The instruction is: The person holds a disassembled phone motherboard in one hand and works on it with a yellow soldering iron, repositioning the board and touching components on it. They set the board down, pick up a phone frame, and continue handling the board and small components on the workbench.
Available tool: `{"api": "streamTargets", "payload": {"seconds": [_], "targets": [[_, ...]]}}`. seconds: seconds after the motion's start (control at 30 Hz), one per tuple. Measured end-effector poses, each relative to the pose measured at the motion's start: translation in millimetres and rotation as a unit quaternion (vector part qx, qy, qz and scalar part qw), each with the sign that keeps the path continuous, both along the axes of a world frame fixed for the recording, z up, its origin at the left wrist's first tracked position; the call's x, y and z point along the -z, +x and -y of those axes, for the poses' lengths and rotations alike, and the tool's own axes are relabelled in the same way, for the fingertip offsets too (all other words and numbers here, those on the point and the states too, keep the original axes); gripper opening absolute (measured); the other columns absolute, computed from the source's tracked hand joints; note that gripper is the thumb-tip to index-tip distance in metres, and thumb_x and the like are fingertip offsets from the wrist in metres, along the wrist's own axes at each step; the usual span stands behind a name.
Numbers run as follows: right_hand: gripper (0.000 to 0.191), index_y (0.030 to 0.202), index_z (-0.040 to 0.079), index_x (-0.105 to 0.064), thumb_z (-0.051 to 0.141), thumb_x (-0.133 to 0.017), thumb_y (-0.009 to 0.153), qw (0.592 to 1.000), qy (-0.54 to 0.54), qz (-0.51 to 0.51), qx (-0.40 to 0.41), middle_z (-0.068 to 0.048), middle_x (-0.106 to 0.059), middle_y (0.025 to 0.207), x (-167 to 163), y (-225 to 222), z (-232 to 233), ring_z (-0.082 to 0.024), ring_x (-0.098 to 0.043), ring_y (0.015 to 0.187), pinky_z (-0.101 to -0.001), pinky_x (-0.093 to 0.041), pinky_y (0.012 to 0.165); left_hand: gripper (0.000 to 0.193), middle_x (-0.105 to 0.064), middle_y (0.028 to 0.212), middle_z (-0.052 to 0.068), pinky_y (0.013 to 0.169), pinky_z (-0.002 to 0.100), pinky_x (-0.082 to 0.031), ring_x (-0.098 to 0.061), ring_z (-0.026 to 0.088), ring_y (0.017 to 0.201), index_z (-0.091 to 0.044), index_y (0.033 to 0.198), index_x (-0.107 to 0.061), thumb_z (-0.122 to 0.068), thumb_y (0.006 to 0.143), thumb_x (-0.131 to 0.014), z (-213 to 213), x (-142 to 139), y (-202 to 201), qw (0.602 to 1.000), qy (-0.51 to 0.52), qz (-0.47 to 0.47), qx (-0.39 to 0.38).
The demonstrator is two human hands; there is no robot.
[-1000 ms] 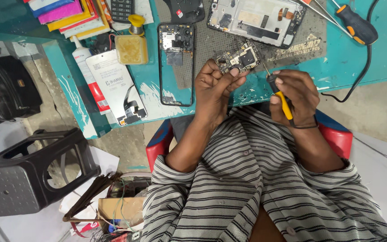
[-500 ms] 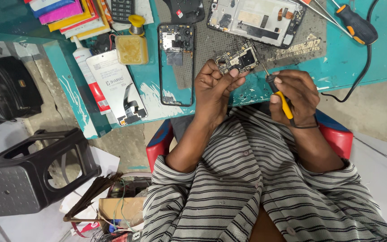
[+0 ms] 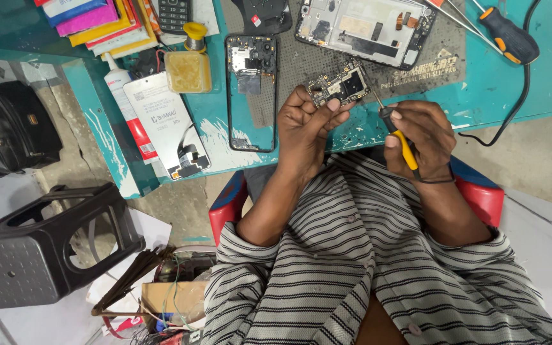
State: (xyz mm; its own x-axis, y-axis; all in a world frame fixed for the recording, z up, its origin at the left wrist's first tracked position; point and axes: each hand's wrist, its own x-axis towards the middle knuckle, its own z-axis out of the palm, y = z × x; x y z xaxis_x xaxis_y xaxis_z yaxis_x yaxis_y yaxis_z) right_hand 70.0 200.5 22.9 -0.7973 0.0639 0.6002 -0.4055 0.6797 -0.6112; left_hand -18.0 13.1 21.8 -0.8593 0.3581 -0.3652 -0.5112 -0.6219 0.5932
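My left hand (image 3: 305,124) holds a small phone circuit board (image 3: 340,85) by its near edge, just above the teal bench (image 3: 544,76). My right hand (image 3: 420,137) grips a soldering iron (image 3: 402,142) with a yellow and black handle; its thin tip points up-left and touches the board's right side. The iron's black cord runs right across the bench. An opened phone frame (image 3: 250,89) lies left of my left hand. A second opened phone (image 3: 365,29) lies on the grey mat (image 3: 442,57) beyond the board.
A screwdriver (image 3: 509,35) and tweezers lie at the far right. A back cover (image 3: 167,128), a yellow jar (image 3: 190,67), a glue bottle and coloured boxes crowd the bench's left end. A black stool (image 3: 39,249) and a black bag (image 3: 7,131) sit on the floor at left.
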Motion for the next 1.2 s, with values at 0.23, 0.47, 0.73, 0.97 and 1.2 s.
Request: {"api": "streamTargets", "payload": {"seconds": [0.23, 0.47, 0.73, 0.97, 1.2], "targets": [[0.023, 0.123, 0.002, -0.064, 0.019, -0.066, 0.106, 1.000, 0.006, -0.001, 0.003, -0.018, -0.074, 0.103, 1.9, 0.4, -0.6, -0.037, -0.073, 0.101, -0.0443, -0.060, 0.088, 0.023, -0.068, 0.088, 0.008, 0.082, 0.032, -0.066, -0.076, 0.031, 0.098, -0.007, 0.095, -0.049, 0.010, 0.099, -0.065, 1.4, 0.8, 1.1, 1.000, 0.015, -0.014, -0.001], [0.023, 0.122, 0.002, -0.064, 0.018, -0.067, 0.106, 1.000, 0.002, 0.003, 0.001, -0.019, -0.073, 0.103, 0.6, 0.7, -0.4, -0.037, -0.073, 0.100, -0.0448, -0.060, 0.088, 0.023, -0.069, 0.091, 0.010, 0.082, 0.032, -0.066, -0.076, 0.031, 0.098, -0.006, 0.096, -0.050, 0.011, 0.098, -0.066, 0.8, -1.1, 0.2, 1.000, 0.020, -0.018, -0.002], [0.023, 0.121, 0.001, -0.063, 0.018, -0.067, 0.106, 1.000, 0.006, -0.004, 0.001, -0.019, -0.073, 0.103, -1.3, -1.9, 0.1, -0.038, -0.073, 0.100, -0.0459, -0.061, 0.088, 0.024, -0.070, 0.092, 0.010, 0.082, 0.032, -0.066, -0.075, 0.032, 0.100, -0.007, 0.094, -0.049, 0.011, 0.097, -0.065, 0.8, -1.0, 0.2, 1.000, 0.013, -0.013, 0.004], [0.023, 0.122, 0.001, -0.063, 0.016, -0.067, 0.105, 1.000, 0.009, -0.003, -0.002, -0.019, -0.072, 0.103, -2.8, -2.4, 0.4, -0.038, -0.072, 0.098, -0.0456, -0.061, 0.087, 0.026, -0.060, 0.083, 0.001, 0.083, 0.033, -0.066, -0.076, 0.033, 0.099, -0.007, 0.095, -0.048, 0.012, 0.097, -0.066, 1.5, 4.2, 1.2, 0.999, 0.037, -0.014, -0.005], [0.024, 0.123, 0.000, -0.063, 0.013, -0.067, 0.104, 1.000, 0.015, 0.005, -0.001, -0.019, -0.072, 0.105, -1.4, -2.2, -0.4, -0.038, -0.072, 0.098, -0.0442, -0.060, 0.085, 0.020, -0.075, 0.103, 0.019, 0.083, 0.032, -0.065, -0.075, 0.031, 0.101, -0.006, 0.099, -0.052, 0.010, 0.097, -0.065, 1.4, -2.9, -1.3, 1.000, 0.019, -0.011, 0.009]]}}
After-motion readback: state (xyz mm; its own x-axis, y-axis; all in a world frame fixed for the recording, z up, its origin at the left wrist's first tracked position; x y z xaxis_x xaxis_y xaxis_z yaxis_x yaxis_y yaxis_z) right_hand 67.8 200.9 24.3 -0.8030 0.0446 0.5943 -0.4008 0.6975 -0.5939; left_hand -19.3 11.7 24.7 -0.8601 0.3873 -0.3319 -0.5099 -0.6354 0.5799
